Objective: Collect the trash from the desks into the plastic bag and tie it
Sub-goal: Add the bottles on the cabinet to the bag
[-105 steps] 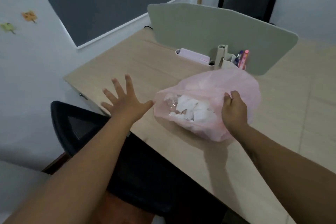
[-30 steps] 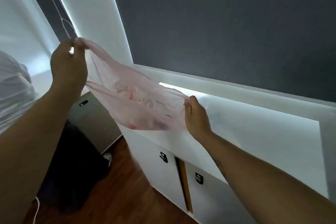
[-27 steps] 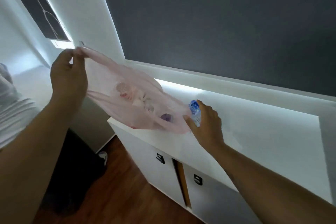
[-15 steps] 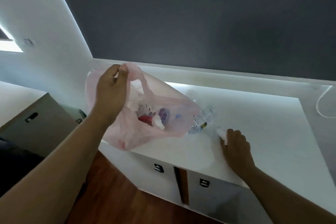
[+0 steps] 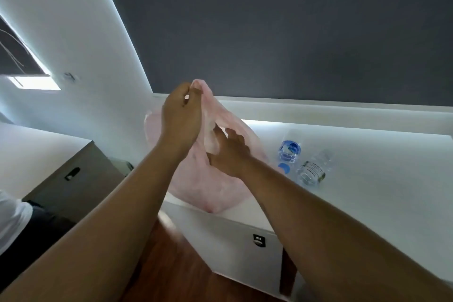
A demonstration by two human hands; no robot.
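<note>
A thin pink plastic bag (image 5: 210, 189) rests on the left corner of a white cabinet top (image 5: 367, 191). My left hand (image 5: 180, 125) pinches the bag's handles and holds them up above the bag. My right hand (image 5: 229, 152) is just below and to the right, its fingers closed around the gathered plastic under the handles. Two clear plastic bottles lie on the cabinet top to the right of the bag: one with a blue label (image 5: 289, 151) and one with a white label (image 5: 312, 169). The bag's contents are hidden behind my hands.
The white cabinet has front doors with small black handles (image 5: 259, 240). A grey cabinet (image 5: 73, 179) stands lower at the left. A dark grey wall (image 5: 294, 32) rises behind. Wooden floor (image 5: 171, 265) shows below. A person in a white shirt (image 5: 9, 223) is at the far left.
My right hand left the cabinet top and came to the bag's neck. My left hand raised the handles higher. A second bottle now lies beside the bag.
</note>
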